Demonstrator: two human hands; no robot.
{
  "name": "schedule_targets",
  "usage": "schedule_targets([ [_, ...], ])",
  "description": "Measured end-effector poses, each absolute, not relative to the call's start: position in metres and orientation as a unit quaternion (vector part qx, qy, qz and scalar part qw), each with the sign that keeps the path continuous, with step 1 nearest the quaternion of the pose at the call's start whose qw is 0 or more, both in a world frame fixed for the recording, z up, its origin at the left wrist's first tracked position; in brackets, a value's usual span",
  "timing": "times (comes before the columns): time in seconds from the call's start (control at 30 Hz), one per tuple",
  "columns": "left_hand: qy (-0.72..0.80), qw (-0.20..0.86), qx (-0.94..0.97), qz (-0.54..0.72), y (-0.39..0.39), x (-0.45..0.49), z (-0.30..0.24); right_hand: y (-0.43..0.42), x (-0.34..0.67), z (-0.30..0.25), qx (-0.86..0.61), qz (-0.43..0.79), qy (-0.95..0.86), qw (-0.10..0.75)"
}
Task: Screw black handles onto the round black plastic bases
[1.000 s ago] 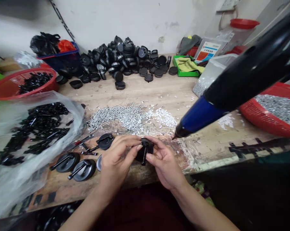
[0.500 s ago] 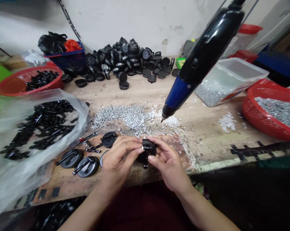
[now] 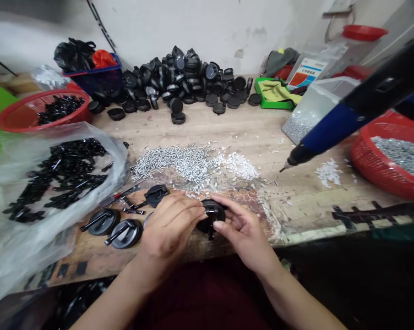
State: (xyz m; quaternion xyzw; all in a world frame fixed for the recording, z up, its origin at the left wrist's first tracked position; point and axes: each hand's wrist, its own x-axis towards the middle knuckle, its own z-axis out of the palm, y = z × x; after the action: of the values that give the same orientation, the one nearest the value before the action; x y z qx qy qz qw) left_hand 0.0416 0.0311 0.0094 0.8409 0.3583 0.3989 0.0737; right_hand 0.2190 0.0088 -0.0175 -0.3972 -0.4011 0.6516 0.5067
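While both hands work close together low on the bench, the left hand [image 3: 169,231] pinches in from one side and the right hand [image 3: 243,233] curls in from the other, a narrow hold on a black disc [image 3: 211,216] above the scarred wood, its short black stem pointing down toward the person. Fingers cover part of the disc, so how the stem joins it cannot be made out.

Just left of the hands lie three black discs with arms [image 3: 102,222], and the left wrist partly hides the pale edge of another round piece [image 3: 147,220]. Beside them is a small red-and-black tool [image 3: 122,195], too blurred to name. A blue-and-black electric screwdriver [image 3: 340,123] hangs in the air at right, well apart from the hands and cut off by the frame.

Ahead, silver screws [image 3: 179,164] and white plastic bits [image 3: 236,166] lie scattered on the wooden workbench [image 3: 234,123]. A clear plastic bag [image 3: 28,238] of black parts sits left, a red basket of screws [image 3: 360,160] right. Black caps [image 3: 182,82] are heaped against the white wall [image 3: 193,27].
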Motion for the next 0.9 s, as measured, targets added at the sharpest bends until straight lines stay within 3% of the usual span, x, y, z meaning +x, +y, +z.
schedule_targets([
  [0.27, 0.419, 0.081, 0.802, 0.417, 0.019, 0.049, 0.005, 0.008, 0.21, -0.024, -0.338, 0.74, -0.268, 0.516],
  [0.47, 0.418, 0.088, 0.826, 0.368, 0.013, 0.045, 0.004, 0.01, 0.207, -0.023, -0.343, 0.733, -0.264, 0.524],
  [0.63, 0.437, 0.157, 0.806, 0.367, 0.012, 0.038, 0.001, 0.01, 0.205, -0.02, -0.335, 0.734, -0.26, 0.531],
  [0.83, 0.434, 0.237, 0.833, 0.247, 0.006, 0.029, -0.013, 0.013, 0.196, -0.019, -0.373, 0.71, -0.28, 0.528],
  [0.9, 0.458, 0.233, 0.814, 0.271, 0.006, 0.029, -0.021, 0.015, 0.189, -0.019, -0.385, 0.704, -0.297, 0.517],
])
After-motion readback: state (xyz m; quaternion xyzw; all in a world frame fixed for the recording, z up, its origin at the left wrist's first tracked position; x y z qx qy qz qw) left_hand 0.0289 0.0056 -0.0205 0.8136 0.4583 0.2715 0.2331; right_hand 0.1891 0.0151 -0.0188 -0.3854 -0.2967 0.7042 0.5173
